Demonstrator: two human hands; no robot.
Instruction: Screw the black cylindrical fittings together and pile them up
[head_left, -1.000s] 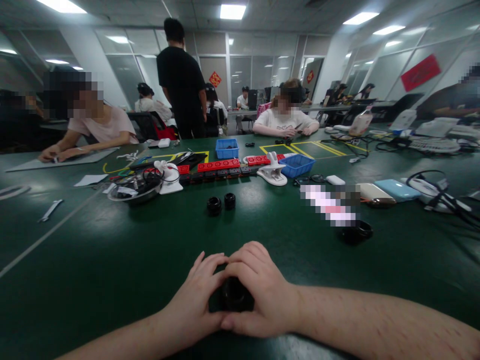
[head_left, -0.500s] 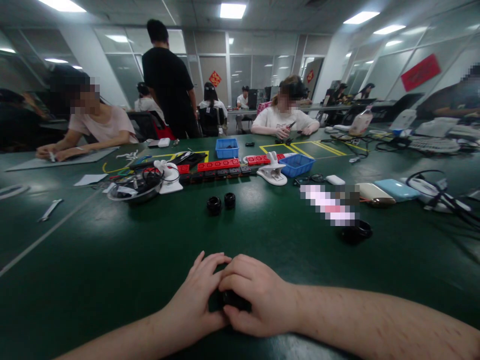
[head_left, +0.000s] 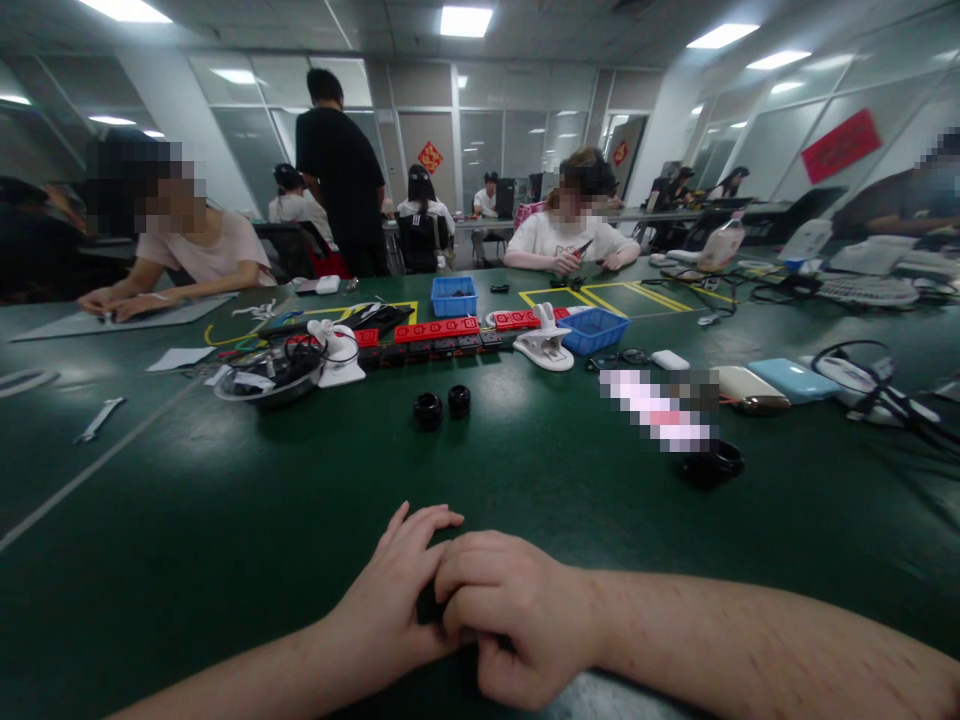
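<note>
At the near edge of the green table, my left hand [head_left: 397,595] curves its thumb and fingers round a small black object [head_left: 429,606], steadying it. Over the same object my right hand [head_left: 514,612] is closed, fingers curled and thumb bent, touching the left hand. Most of the object lies hidden by the fingers, so its kind cannot be made out. Ahead of my hands stand two short black round ring-like parts [head_left: 428,411]. Off to the right sits a larger black curved part [head_left: 712,463].
Farther back are a bowl of dark parts [head_left: 274,385], a white clamp [head_left: 546,345], red socket-like strips [head_left: 437,330] and two blue bins [head_left: 454,297]. A wrench [head_left: 100,420] lies left. Cables [head_left: 892,390] crowd the right. Co-workers sit across the table.
My right hand has rotated and its thumb has moved down and right, hiding more of the black object. My left hand stays put. The standing person in the background has shifted.
</note>
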